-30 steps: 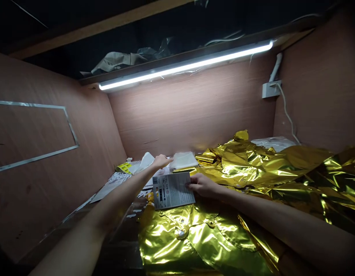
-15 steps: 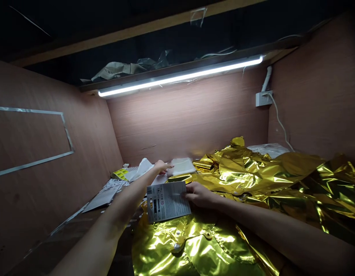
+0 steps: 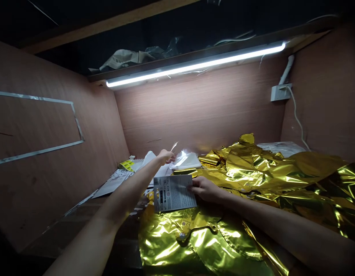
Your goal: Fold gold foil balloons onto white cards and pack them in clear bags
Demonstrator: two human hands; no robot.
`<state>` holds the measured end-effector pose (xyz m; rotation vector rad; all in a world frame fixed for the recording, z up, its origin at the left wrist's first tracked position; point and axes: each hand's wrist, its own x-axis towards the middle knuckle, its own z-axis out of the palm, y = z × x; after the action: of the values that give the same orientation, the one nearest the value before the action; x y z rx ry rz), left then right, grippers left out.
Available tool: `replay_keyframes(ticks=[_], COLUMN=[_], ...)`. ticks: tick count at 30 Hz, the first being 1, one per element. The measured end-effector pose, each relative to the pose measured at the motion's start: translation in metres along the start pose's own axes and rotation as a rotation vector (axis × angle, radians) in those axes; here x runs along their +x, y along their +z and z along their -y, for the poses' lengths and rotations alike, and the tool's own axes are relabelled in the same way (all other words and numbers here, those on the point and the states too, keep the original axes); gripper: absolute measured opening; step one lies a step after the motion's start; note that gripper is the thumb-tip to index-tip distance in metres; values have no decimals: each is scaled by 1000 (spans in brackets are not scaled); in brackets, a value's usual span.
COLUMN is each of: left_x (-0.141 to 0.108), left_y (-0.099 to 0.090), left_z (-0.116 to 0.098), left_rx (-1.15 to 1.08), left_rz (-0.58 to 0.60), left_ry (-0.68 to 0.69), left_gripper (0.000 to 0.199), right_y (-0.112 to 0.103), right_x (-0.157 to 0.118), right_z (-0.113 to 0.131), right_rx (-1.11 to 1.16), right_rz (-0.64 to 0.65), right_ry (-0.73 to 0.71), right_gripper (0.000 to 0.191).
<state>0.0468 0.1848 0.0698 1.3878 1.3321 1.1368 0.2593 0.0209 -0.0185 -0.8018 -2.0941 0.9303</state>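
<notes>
My right hand [image 3: 204, 188] grips the right edge of a grey printed card [image 3: 176, 193], thumb over its front. The card is tilted toward me, with small print and symbols on its face. Farther back, my left hand [image 3: 166, 156] has its fingers pinched on the edge of a clear plastic bag [image 3: 183, 158], whose corner is lifted and catches the light. This bag lies on a pale stack. Below the card is a flat gold foil balloon [image 3: 200, 245] with a tab and small white printed marks.
More crumpled gold foil [image 3: 252, 168] is heaped on the right. White papers [image 3: 112, 184] and a yellow label sheet [image 3: 126, 165] lie at the left. A lit tube lamp [image 3: 194, 65] hangs under the shelf, and a cable [image 3: 296, 115] runs down from a white socket box [image 3: 281, 92].
My left hand has closed on the plastic bag and raised its corner. The right hand still holds the card. The view has shifted slightly left and down.
</notes>
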Motion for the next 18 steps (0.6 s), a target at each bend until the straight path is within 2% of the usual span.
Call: replay_keyframes(ticks=[3, 7, 10, 13, 18], left_x=[-17, -44, -53, -46, -17], left_y=[-17, -41, -46, -32, 14], left_z=[-4, -1, 5, 9, 10], left_rx=[-46, -146, -193, -187, -140], left_rz=[-9, -14, 9, 18, -22], left_ry=[-16, 55, 90, 71, 16], left_gripper=[29, 19, 18, 22, 34], right_y=[0, -1, 0, 2, 2], right_x=[1, 4, 5, 5, 4], right_z=[0, 0, 0, 2, 5], right_rx=[-69, -109, -89, -67, -71], right_rz=[-23, -37, -35, -26, -26], right_ry=[-19, -13, -3, 16, 14], right_gripper=[21, 19, 18, 19, 19])
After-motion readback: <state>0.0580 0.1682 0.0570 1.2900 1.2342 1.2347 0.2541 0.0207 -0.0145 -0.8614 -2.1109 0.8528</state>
